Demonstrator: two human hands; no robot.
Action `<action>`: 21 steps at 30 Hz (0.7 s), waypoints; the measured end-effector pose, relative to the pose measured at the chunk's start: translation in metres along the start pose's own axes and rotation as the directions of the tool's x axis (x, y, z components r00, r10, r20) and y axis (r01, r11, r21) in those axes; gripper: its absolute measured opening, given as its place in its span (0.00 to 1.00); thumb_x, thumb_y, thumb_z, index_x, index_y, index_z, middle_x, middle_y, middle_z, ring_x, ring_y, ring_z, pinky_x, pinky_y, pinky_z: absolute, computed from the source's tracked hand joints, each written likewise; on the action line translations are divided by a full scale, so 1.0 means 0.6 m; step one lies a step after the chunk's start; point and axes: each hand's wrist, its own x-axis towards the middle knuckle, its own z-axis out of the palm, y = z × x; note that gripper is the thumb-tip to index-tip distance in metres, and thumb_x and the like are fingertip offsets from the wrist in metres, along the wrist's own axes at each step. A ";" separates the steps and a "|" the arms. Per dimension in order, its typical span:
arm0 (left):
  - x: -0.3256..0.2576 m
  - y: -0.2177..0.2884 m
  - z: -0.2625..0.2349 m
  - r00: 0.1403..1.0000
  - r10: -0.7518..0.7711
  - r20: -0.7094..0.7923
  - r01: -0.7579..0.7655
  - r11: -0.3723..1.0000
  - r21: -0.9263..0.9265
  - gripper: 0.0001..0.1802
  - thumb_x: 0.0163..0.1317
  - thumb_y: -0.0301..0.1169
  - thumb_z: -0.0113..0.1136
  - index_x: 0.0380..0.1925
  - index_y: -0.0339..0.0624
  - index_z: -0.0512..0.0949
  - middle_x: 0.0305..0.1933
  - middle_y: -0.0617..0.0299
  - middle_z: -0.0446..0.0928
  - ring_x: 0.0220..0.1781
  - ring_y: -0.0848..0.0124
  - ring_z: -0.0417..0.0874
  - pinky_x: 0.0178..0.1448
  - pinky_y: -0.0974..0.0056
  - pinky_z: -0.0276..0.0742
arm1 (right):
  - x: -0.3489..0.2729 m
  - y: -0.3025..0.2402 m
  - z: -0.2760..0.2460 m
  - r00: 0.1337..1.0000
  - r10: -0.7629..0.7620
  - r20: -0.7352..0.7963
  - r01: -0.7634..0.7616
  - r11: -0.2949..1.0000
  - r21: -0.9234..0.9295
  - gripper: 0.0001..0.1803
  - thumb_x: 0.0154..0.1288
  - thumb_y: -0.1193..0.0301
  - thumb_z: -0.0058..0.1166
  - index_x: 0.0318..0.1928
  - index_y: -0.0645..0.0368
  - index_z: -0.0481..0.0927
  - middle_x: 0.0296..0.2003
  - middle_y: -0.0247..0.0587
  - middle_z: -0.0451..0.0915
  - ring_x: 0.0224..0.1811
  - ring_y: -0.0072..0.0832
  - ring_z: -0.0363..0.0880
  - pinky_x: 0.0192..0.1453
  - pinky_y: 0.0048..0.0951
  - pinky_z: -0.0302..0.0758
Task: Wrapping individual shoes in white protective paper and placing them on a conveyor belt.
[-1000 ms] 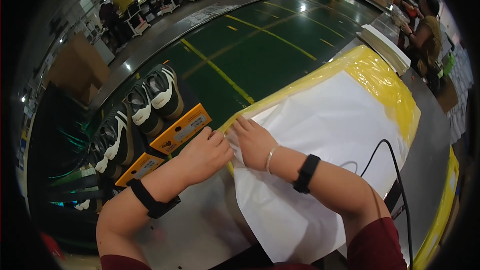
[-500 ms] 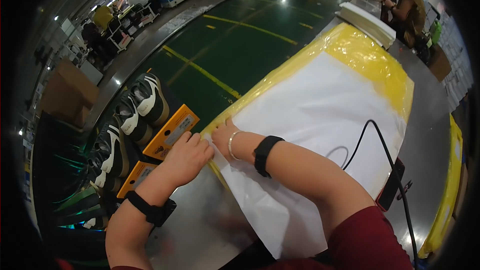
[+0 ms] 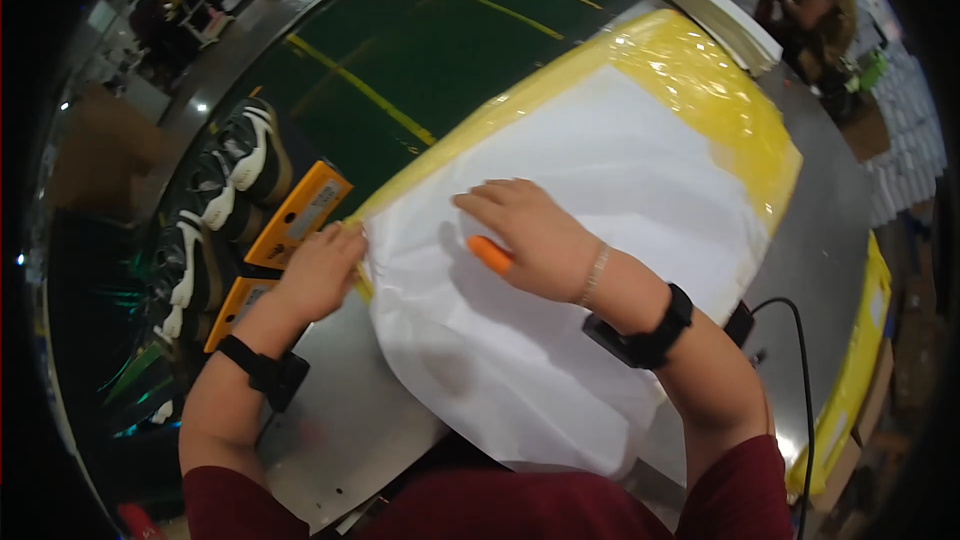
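Note:
A large stack of white paper [image 3: 560,170] lies slantwise on the table, partly in a shiny yellow wrapper [image 3: 690,70]. My left hand [image 3: 325,270] is at the stack's left corner, its fingers curled closed over the paper's edge; the fingertips are partly hidden. Over the middle of the white paper is my right hand [image 3: 540,240], open, palm down with fingers stretched out. An orange cover [image 3: 490,255] sits on its thumb. The near end of the top paper bulges and curves toward me.
Dark sneakers with white trim [image 3: 255,155] stand at the left beside orange shoeboxes [image 3: 300,215]. A green belt [image 3: 430,50] runs beyond. White sheets [image 3: 725,20] are stacked at the far right, near another person [image 3: 820,15]. A black cable [image 3: 800,360] hangs at the right.
My right hand has left the left corner and moved right over the paper, its fingers now spread. My left hand remains at the corner. The near paper has rounded up, and the view has shifted.

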 end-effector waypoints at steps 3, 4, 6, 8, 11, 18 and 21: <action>0.015 -0.014 0.009 0.999 -0.033 -0.011 0.030 0.983 -0.183 0.35 0.50 0.25 0.58 0.62 0.39 0.60 0.56 0.42 0.70 0.58 0.45 0.70 0.63 0.51 0.65 | -0.129 0.005 -0.016 0.960 0.164 -0.227 -0.183 0.981 -0.064 0.25 0.57 0.71 0.55 0.56 0.64 0.70 0.53 0.54 0.71 0.58 0.48 0.67 0.64 0.42 0.62; 0.022 -0.004 0.003 1.000 0.005 -0.019 -0.008 0.982 -0.188 0.35 0.50 0.25 0.58 0.62 0.39 0.60 0.56 0.42 0.70 0.58 0.45 0.70 0.63 0.51 0.65 | -0.174 0.007 -0.013 0.951 0.189 -0.243 -0.214 0.974 -0.080 0.25 0.57 0.71 0.55 0.56 0.64 0.70 0.53 0.54 0.71 0.58 0.48 0.67 0.64 0.42 0.62; 0.009 0.000 0.000 0.984 -0.177 -0.028 0.138 0.847 -0.513 0.43 0.48 0.23 0.56 0.67 0.42 0.54 0.55 0.43 0.72 0.58 0.50 0.73 0.62 0.55 0.67 | -0.247 -0.015 0.009 0.907 0.330 -0.260 -0.377 0.913 -0.157 0.26 0.58 0.70 0.55 0.57 0.64 0.69 0.54 0.54 0.70 0.60 0.51 0.65 0.65 0.44 0.60; -0.026 -0.021 0.031 0.982 -0.157 -0.106 0.052 0.760 -0.648 0.44 0.47 0.21 0.56 0.68 0.42 0.53 0.56 0.44 0.72 0.61 0.53 0.71 0.65 0.57 0.62 | -0.299 -0.062 0.030 0.890 0.365 -0.274 -0.423 0.884 -0.198 0.26 0.58 0.70 0.55 0.57 0.63 0.69 0.55 0.54 0.70 0.61 0.52 0.63 0.66 0.45 0.59; -0.071 -0.036 0.052 0.957 -0.146 -0.250 -0.083 0.689 -0.720 0.41 0.50 0.22 0.57 0.67 0.38 0.56 0.60 0.50 0.71 0.65 0.61 0.68 0.70 0.58 0.57 | -0.389 -0.111 0.063 0.834 0.438 -0.336 -0.521 0.826 -0.216 0.27 0.55 0.68 0.59 0.55 0.63 0.71 0.55 0.53 0.70 0.62 0.52 0.63 0.66 0.46 0.58; -0.100 -0.115 -0.031 0.649 -0.102 -0.754 -0.022 0.988 -0.152 0.25 0.51 0.27 0.59 0.52 0.38 0.70 0.55 0.47 0.72 0.62 0.50 0.68 0.66 0.53 0.62 | -0.475 -0.249 0.098 0.800 0.541 -0.258 -0.592 0.647 -0.480 0.37 0.43 0.74 0.59 0.59 0.62 0.66 0.61 0.56 0.62 0.66 0.57 0.55 0.68 0.50 0.56; -0.042 -0.167 -0.075 0.677 -0.278 -0.681 0.289 0.952 -0.102 0.27 0.52 0.34 0.59 0.53 0.37 0.69 0.56 0.44 0.70 0.61 0.49 0.68 0.64 0.51 0.63 | -0.467 -0.272 0.131 0.743 0.630 -0.226 -0.651 0.604 -0.460 0.35 0.46 0.71 0.62 0.59 0.57 0.69 0.60 0.55 0.63 0.66 0.54 0.56 0.67 0.49 0.57</action>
